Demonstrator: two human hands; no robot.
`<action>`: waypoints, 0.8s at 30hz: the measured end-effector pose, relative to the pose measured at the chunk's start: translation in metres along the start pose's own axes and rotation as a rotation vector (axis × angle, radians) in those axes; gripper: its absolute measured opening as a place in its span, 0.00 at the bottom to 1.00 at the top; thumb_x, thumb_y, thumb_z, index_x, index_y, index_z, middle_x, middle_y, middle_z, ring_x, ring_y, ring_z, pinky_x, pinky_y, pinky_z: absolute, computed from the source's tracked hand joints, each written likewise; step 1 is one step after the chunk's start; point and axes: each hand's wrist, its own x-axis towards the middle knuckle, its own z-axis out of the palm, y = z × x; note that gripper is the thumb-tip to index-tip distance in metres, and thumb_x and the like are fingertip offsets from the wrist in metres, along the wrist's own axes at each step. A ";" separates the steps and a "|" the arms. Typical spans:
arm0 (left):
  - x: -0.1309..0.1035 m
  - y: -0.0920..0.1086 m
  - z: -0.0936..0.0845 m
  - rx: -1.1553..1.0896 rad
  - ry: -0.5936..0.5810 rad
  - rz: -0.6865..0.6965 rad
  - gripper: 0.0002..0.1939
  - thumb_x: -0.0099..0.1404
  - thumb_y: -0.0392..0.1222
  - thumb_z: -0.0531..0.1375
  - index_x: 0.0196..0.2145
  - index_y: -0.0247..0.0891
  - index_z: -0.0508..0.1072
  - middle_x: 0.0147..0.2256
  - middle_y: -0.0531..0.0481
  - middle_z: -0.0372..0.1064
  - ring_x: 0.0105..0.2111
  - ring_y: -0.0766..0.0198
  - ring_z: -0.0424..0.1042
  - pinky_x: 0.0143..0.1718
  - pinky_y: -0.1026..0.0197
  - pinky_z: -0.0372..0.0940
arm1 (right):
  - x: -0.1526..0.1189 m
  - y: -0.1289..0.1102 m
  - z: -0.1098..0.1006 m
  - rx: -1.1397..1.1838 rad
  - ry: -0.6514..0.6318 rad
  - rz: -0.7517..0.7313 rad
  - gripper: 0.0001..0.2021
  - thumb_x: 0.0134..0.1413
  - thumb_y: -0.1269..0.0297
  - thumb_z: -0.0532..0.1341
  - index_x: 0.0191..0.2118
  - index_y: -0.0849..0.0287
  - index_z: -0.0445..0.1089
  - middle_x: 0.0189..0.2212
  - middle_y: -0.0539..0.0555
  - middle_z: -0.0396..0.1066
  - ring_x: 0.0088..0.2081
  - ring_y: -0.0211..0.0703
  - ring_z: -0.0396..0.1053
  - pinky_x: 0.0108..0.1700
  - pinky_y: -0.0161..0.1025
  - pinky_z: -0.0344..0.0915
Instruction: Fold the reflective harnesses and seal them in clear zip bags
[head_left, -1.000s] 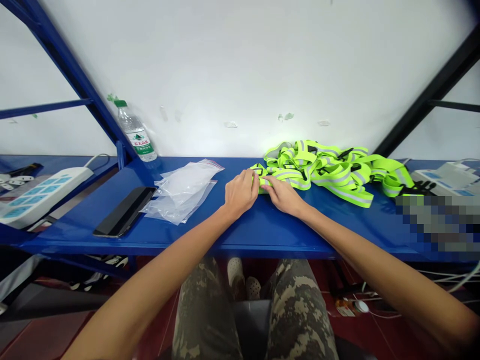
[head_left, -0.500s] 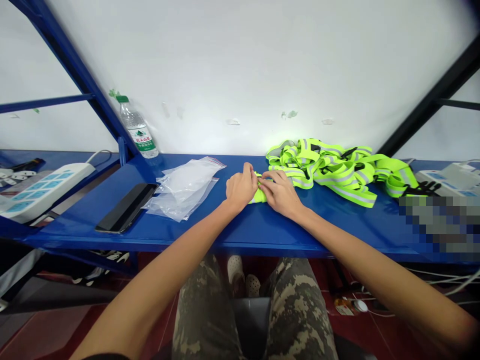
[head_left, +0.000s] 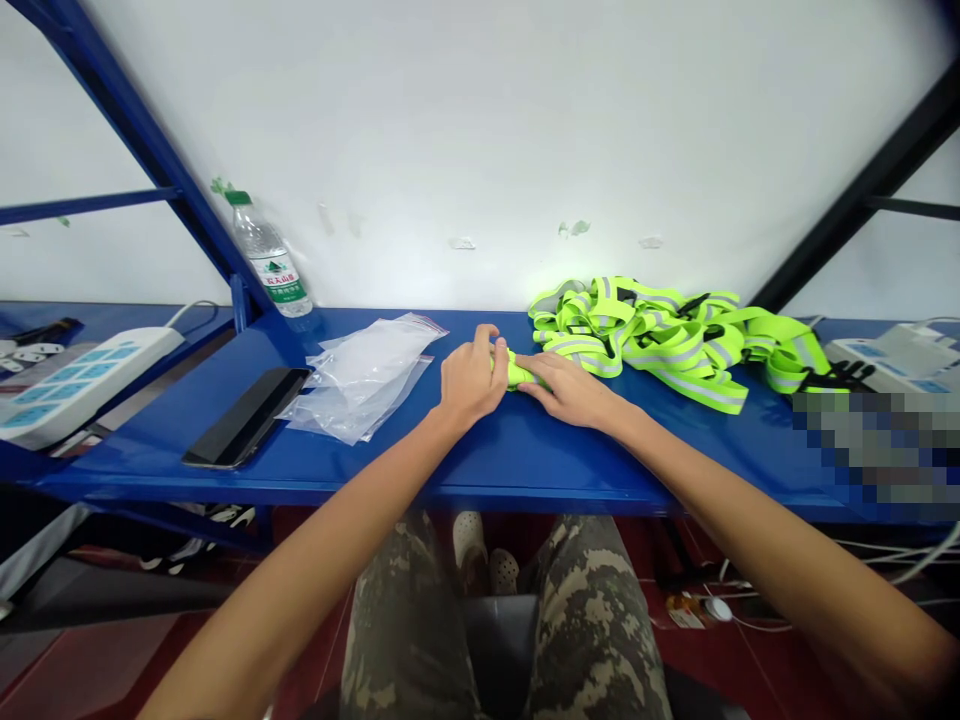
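A compact bundle of neon yellow-green strap [head_left: 517, 373] lies on the blue table [head_left: 495, 465] between my hands. My left hand [head_left: 474, 378] is closed round its left end, fingers bent over it. From the right, my right hand [head_left: 564, 388] grips the other end with its fingertips. Parts of the bundle are hidden under my fingers. Behind and right of my right hand is a loose heap of neon straps [head_left: 660, 335] with grey reflective stripes and black buckles. Clear plastic bags [head_left: 367, 375] lie left of my left hand.
A black phone [head_left: 247, 415] lies left of the bags. A water bottle [head_left: 276, 265] leans at the wall. A white power strip [head_left: 90, 380] is at the far left. Blue rack posts flank the left; a dark post [head_left: 847, 215] stands right.
The bundle looks smaller and more tightly gathered. My right hand has flattened, its fingers lower against the bundle, and my left fingers have curled further over it.
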 end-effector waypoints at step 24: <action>0.062 -0.017 0.025 0.037 -0.126 -0.450 0.28 0.74 0.47 0.39 0.42 0.34 0.77 0.42 0.33 0.78 0.46 0.47 0.77 0.48 0.48 0.67 | 0.073 0.013 0.019 0.064 0.206 0.272 0.20 0.70 0.61 0.49 0.52 0.61 0.75 0.49 0.61 0.74 0.51 0.50 0.71 0.56 0.46 0.65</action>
